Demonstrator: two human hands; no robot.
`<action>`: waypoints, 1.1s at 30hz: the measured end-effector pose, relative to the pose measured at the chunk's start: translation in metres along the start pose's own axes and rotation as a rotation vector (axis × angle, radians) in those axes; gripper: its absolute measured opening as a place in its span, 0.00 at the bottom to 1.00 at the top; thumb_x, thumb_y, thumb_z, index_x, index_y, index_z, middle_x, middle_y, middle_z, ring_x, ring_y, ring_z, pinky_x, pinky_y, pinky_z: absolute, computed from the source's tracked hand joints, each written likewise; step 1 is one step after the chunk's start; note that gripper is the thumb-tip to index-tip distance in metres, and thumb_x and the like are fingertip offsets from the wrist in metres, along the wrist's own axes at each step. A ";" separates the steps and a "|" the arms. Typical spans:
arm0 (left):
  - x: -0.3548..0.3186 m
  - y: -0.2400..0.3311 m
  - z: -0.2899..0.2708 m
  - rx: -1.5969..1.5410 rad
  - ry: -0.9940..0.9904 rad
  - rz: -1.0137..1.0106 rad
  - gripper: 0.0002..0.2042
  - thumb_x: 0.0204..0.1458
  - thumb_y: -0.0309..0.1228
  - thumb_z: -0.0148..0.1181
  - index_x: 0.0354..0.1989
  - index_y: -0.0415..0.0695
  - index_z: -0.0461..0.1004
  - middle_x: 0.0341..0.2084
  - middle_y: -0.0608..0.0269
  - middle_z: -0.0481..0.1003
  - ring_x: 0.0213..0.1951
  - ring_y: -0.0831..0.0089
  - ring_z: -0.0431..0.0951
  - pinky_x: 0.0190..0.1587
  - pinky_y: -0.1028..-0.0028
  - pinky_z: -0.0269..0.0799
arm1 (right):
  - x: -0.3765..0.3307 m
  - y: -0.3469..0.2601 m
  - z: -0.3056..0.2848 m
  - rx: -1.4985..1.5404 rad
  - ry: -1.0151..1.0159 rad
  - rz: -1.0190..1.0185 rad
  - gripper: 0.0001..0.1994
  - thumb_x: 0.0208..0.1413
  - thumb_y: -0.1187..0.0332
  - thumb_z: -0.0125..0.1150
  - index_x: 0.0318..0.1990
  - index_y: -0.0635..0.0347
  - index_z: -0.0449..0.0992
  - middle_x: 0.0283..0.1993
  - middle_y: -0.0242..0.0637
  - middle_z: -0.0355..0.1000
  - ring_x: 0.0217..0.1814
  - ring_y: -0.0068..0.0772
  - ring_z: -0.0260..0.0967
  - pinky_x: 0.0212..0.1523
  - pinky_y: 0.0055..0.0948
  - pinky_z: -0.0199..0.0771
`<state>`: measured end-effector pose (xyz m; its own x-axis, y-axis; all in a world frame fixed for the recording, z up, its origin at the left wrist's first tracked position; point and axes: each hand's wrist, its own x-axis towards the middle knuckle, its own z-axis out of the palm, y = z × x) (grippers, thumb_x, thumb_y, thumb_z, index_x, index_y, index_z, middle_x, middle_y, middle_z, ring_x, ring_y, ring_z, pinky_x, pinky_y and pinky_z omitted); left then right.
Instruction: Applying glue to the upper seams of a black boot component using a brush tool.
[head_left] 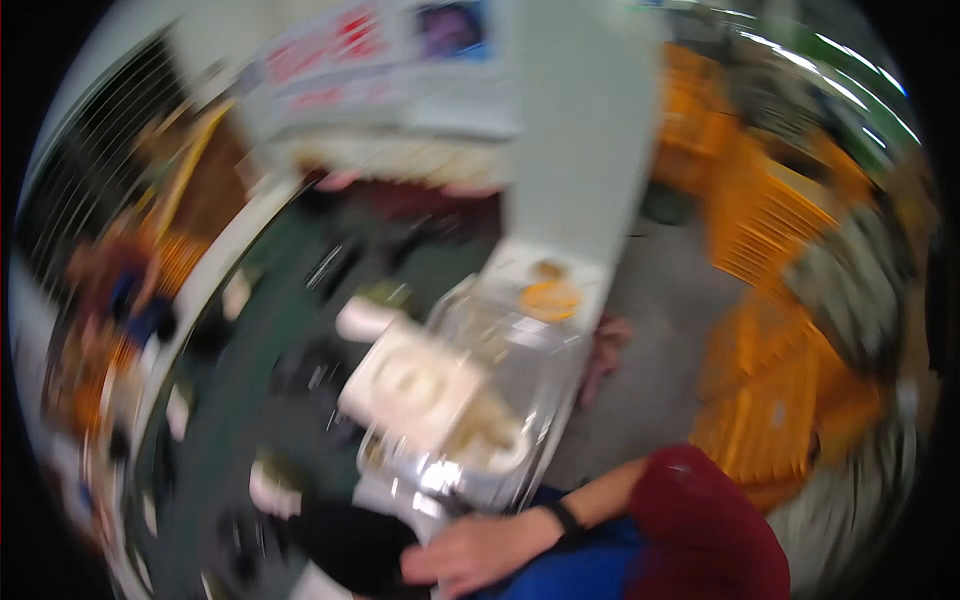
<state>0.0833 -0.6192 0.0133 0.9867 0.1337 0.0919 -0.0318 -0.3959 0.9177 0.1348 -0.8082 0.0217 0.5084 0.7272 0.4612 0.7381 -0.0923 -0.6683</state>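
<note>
My right hand [470, 555] comes in from the lower right, with a dark band at the wrist and a maroon sleeve. Its fingers close on the edge of a rounded black object [350, 545], whose kind is lost in the blur. My left hand does not show. Ahead of the right hand stands a clear plastic bin [550, 370] with pale pieces [485, 430] in it. A whitish square block or box [415, 385] rests over the bin's left side.
A dark green conveyor belt [225, 400] runs along the left, carrying black things [310, 365] and pale-and-green pieces [272, 485]. Orange crates [765, 390] are stacked at right beside grey sheeting [850, 290]. Another person [125, 280] is at far left. A pale post [585, 130] rises beyond the bin.
</note>
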 end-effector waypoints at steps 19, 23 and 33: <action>-0.051 0.028 -0.014 0.169 -0.071 0.209 0.25 0.36 0.29 0.66 0.44 0.34 0.63 0.37 0.52 0.69 0.39 0.64 0.69 0.44 0.68 0.64 | -0.019 -0.041 0.026 0.313 0.240 -0.270 0.14 0.54 0.60 0.53 0.24 0.63 0.69 0.24 0.44 0.64 0.29 0.48 0.63 0.28 0.38 0.63; -0.049 0.045 -0.007 0.223 -0.023 0.300 0.29 0.36 0.27 0.66 0.49 0.33 0.63 0.43 0.48 0.69 0.43 0.59 0.70 0.48 0.65 0.63 | -0.024 -0.040 0.005 -0.170 0.299 -0.317 0.17 0.53 0.55 0.53 0.22 0.59 0.68 0.24 0.40 0.65 0.27 0.45 0.63 0.26 0.38 0.62; -0.027 -0.032 0.011 0.559 -0.061 0.343 0.32 0.46 0.39 0.56 0.54 0.28 0.55 0.39 0.40 0.68 0.42 0.51 0.69 0.47 0.63 0.64 | -0.014 -0.029 0.027 -0.265 0.444 -0.266 0.19 0.53 0.55 0.51 0.18 0.57 0.66 0.15 0.36 0.63 0.18 0.39 0.64 0.19 0.35 0.60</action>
<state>0.0595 -0.6203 -0.0224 0.9430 -0.1290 0.3068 -0.2750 -0.8213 0.4999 0.0941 -0.7968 0.0188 0.3851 0.3987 0.8323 0.9228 -0.1537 -0.3533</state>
